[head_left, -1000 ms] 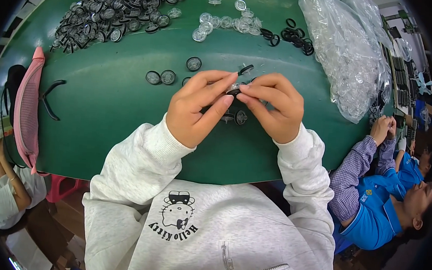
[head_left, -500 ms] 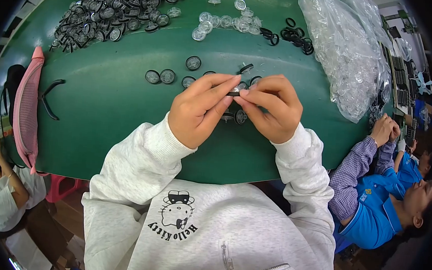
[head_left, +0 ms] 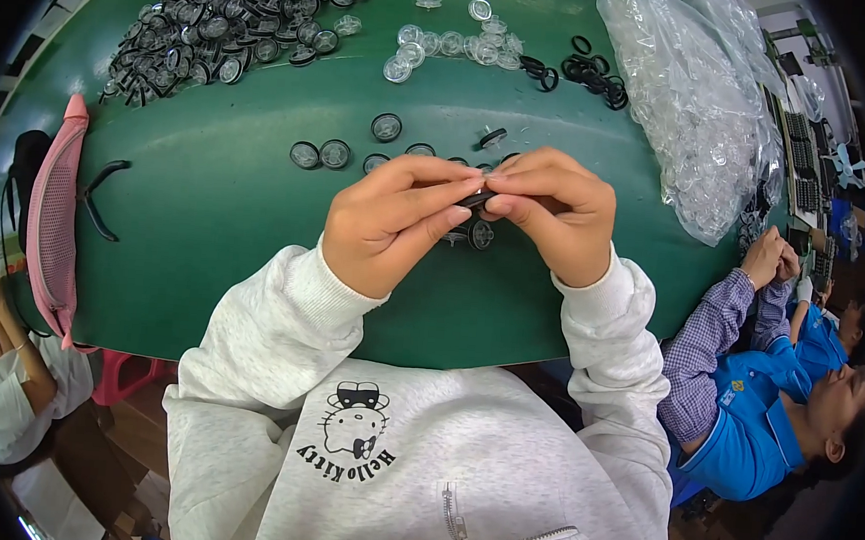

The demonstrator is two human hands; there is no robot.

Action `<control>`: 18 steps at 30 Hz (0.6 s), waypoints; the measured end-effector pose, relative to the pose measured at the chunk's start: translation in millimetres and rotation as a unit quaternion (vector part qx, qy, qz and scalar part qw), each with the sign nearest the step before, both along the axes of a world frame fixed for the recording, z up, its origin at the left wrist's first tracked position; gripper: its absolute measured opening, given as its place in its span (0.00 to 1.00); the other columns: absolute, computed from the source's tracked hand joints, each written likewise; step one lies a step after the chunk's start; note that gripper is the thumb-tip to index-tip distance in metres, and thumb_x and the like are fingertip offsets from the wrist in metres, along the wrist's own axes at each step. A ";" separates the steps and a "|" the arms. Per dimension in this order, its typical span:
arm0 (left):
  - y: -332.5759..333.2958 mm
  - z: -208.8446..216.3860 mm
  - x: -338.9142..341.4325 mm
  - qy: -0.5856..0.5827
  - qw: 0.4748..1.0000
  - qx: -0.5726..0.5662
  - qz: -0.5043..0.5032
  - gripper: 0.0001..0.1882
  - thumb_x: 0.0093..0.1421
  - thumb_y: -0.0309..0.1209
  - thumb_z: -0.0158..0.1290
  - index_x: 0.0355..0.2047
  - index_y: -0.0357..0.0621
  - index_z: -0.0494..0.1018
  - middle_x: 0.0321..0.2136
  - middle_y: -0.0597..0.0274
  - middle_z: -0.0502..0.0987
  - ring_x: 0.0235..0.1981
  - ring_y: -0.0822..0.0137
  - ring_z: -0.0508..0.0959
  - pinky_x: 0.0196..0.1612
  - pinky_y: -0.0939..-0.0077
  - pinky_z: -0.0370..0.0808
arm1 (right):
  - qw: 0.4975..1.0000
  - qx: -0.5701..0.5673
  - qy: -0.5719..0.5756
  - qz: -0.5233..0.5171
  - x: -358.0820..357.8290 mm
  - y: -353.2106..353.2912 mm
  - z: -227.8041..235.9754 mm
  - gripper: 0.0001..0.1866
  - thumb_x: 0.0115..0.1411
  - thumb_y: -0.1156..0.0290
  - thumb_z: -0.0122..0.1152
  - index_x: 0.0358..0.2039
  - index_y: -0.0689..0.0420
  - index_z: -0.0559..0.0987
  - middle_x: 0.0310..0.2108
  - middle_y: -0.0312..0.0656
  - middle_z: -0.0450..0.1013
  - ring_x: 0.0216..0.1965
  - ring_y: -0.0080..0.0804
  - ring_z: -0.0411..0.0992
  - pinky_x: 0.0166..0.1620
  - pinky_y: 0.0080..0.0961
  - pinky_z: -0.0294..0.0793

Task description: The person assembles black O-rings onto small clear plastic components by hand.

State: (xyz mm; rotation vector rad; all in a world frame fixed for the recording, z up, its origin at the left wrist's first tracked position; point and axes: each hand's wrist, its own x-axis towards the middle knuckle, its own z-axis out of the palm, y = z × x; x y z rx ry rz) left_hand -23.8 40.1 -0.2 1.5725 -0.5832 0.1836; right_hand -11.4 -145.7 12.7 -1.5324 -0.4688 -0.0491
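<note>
1pc blk ring [head_left: 475,200] lower, tilted

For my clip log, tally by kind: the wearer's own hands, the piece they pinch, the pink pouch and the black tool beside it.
Hands (left hand, right hand): 2
Black-edged piece: 1
Pink pouch: 1
Black V-shaped tool: 1
Total: 5
</note>
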 end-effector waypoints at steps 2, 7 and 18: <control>0.0 0.0 0.2 0.013 1.000 -0.017 -0.011 0.15 0.48 0.15 0.54 0.38 0.37 0.77 0.39 0.55 0.75 0.22 0.75 0.69 0.25 0.88 0.66 | 1.000 0.018 0.015 0.021 0.4 -1.5 0.2 0.09 0.45 0.85 0.64 0.29 0.61 0.80 0.30 0.42 0.74 0.24 0.22 0.69 0.28 0.10 0.68; 2.6 -0.2 3.3 -0.010 1.000 -0.003 -0.029 0.15 0.48 0.15 0.54 0.38 0.38 0.77 0.40 0.54 0.75 0.22 0.75 0.68 0.25 0.88 0.65 | 0.998 0.045 0.049 0.021 -0.2 -2.9 0.1 0.10 0.43 0.87 0.64 0.28 0.61 0.80 0.28 0.42 0.74 0.24 0.23 0.69 0.29 0.10 0.68; -0.1 -4.0 -2.8 0.174 0.964 -0.168 -0.111 0.13 0.52 0.16 0.51 0.39 0.35 0.75 0.40 0.52 0.74 0.29 0.70 0.75 0.33 0.87 0.72 | 0.990 0.096 0.057 0.085 1.7 -5.4 -2.9 0.11 0.41 0.88 0.64 0.27 0.62 0.80 0.28 0.41 0.73 0.25 0.23 0.69 0.29 0.12 0.68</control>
